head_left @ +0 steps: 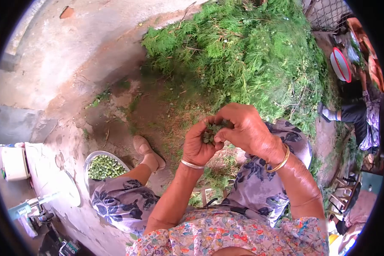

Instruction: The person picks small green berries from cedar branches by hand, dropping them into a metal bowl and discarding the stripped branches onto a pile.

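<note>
In front of my lap, my left hand [198,146] is cupped with its fingers curled around several small green cones [208,137]. My right hand [245,128] meets it from the right, thumb and fingers bent inward in a pinch at the same cluster. Bits of green sprig show between the two hands, though the fingertips partly cover them. A shallow metal basin [86,164] full of similar green cones stands on the ground by my left leg. Beyond my hands lies a large heap of cut, feathery evergreen branches [243,59].
Another person's dark-trousered leg [353,112] is at the right, near a red-rimmed white basin [340,65]. At the left are a pale box [15,164] and a round whitish disc [69,190]. Wooden stools [342,192] stand at lower right.
</note>
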### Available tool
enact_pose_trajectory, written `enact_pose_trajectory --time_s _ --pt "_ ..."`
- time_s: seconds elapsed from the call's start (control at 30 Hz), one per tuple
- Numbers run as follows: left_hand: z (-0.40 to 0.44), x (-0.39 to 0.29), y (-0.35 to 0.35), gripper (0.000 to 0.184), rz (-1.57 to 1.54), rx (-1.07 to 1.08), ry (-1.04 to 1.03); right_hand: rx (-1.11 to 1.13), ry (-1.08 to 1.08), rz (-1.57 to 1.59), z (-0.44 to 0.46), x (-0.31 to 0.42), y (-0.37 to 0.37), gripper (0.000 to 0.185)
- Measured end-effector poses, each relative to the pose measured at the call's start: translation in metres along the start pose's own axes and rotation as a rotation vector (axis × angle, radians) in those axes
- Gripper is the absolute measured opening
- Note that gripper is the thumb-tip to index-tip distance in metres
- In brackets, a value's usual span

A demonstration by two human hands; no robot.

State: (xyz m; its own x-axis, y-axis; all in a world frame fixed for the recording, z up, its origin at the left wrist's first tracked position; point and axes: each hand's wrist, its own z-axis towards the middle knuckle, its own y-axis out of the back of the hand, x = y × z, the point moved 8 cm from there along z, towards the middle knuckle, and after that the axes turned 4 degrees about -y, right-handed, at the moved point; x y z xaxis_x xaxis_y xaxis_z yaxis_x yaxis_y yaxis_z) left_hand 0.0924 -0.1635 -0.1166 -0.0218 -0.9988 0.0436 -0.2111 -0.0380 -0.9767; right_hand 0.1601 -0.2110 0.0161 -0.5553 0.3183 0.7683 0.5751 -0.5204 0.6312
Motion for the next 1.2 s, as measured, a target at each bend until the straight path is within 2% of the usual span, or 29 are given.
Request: enact_pose_trajectory --time_s 0.07,0.13,0.2,0.33,0.4,0.57,0.63,0.73,0.77,0.87,0.9,0.93,1.0,1.07,1.13,1.2 --pt "-0.009 -0.002 -0.010 0.029 0.037 -0.053 -0.034 0.120 -0.162 0.045 0.000 -0.006 -0.005 0.036" --pt "-0.015 -0.005 -0.008 0.030 0.074 -0.107 -0.066 0.116 -0.072 0.043 0.001 0.003 -0.003 0.039" --pt "-0.018 -0.005 -0.007 0.026 0.125 -0.079 -0.069 0.223 -0.273 0.249 -0.002 -0.010 -0.012 0.034" --pt "-0.027 -0.008 -0.020 0.021 0.340 -0.033 -0.093 0.342 -0.153 0.195 -0.002 -0.015 -0.025 0.023" --pt "-0.035 -0.010 -0.007 0.017 0.574 -0.219 -0.053 0.330 -0.015 -0.135 -0.003 -0.010 -0.026 0.012" --pt "-0.058 -0.037 -0.004 0.012 0.715 -0.365 -0.096 0.354 0.050 -0.166 -0.004 -0.004 -0.031 0.007" --pt "-0.081 -0.073 -0.016 0.010 0.723 -0.456 -0.236 0.329 0.063 -0.172 -0.001 -0.002 -0.028 0.007" --pt "-0.143 -0.155 -0.042 0.009 0.830 -0.697 -0.572 0.320 0.061 -0.237 -0.004 -0.011 -0.032 0.007" --pt "-0.164 -0.192 -0.037 0.011 0.789 -0.585 -0.597 0.396 0.011 -0.314 -0.009 -0.019 -0.039 0.008" --pt "-0.258 -0.282 -0.047 0.017 0.917 -0.641 -0.818 0.562 -0.060 -0.458 -0.019 -0.028 -0.051 0.012" --pt "-0.292 -0.301 -0.046 0.018 0.953 -0.791 -0.932 0.653 -0.082 -0.527 -0.024 -0.032 -0.057 0.013" --pt "-0.325 -0.313 -0.043 0.017 1.002 -0.947 -1.032 0.654 -0.082 -0.527 -0.024 -0.032 -0.057 0.013" --pt "-0.382 -0.344 -0.009 0.013 0.980 -1.048 -1.098 0.706 -0.076 -0.549 -0.025 -0.035 -0.062 0.015" --pt "-0.406 -0.345 0.015 0.021 0.907 -1.151 -1.150 0.672 -0.051 -0.569 -0.024 -0.036 -0.067 0.012" --pt "-0.455 -0.386 0.060 0.031 1.562 -1.574 -0.907 0.614 -0.056 -0.598 -0.025 -0.044 -0.067 0.010" --pt "-0.449 -0.380 0.067 0.041 1.923 -1.464 -0.824 0.567 -0.058 -0.534 -0.025 -0.048 -0.064 0.010"
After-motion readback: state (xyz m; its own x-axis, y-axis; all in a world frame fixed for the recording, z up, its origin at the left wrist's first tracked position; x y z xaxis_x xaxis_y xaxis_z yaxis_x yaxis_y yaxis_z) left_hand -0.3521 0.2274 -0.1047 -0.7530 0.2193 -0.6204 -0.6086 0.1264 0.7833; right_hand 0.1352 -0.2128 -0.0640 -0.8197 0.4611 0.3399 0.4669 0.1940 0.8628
